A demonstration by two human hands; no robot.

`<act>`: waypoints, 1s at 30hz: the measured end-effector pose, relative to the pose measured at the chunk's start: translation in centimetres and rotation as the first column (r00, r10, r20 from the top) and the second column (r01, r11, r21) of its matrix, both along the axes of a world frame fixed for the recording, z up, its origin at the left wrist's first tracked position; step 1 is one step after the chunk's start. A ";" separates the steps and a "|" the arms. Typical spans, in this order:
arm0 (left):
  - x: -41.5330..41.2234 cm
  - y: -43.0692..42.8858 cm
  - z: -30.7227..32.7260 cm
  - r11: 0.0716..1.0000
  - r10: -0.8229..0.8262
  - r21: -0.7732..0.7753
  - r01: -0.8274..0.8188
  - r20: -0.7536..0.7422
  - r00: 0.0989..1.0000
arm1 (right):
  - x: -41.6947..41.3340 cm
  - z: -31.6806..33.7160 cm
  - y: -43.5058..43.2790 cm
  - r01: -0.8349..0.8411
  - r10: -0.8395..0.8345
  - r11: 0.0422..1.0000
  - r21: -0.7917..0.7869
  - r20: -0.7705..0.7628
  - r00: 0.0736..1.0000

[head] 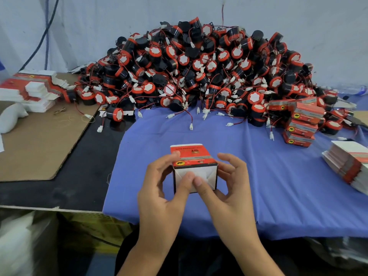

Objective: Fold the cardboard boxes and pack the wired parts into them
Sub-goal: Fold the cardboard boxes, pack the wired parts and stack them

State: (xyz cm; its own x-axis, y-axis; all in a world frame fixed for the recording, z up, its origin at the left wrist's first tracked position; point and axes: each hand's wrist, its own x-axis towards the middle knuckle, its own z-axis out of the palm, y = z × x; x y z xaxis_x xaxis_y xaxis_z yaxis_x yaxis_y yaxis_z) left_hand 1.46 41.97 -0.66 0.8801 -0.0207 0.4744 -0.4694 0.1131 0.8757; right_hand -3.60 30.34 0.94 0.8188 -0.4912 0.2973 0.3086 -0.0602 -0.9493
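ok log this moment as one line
step: closing box end | left hand: grips box | right hand: thumb presses flap | wired parts: piled behind | finished boxes: stacked right

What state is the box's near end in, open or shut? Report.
Folded shut: white flaps cover the near end of the box, thumbs of left hand and right hand pressing them.
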 end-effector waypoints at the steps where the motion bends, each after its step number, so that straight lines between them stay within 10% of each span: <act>1: 0.0 -0.2 0.0 0.998 -0.026 -0.057 0.023 -0.053 0.998 | 0.0 0.1 0.0 0.006 -0.006 1.000 0.024 -0.002 1.000; 9: -0.3 -0.2 0.6 0.960 -0.257 -0.167 0.223 -0.217 0.942 | 0.1 0.8 0.1 -0.068 0.068 0.984 0.163 0.008 0.998; 30: -1.3 -2.1 1.0 1.000 0.011 0.008 -0.011 -0.040 0.999 | 1.0 0.1 2.9 0.204 -0.208 0.967 0.150 0.014 0.978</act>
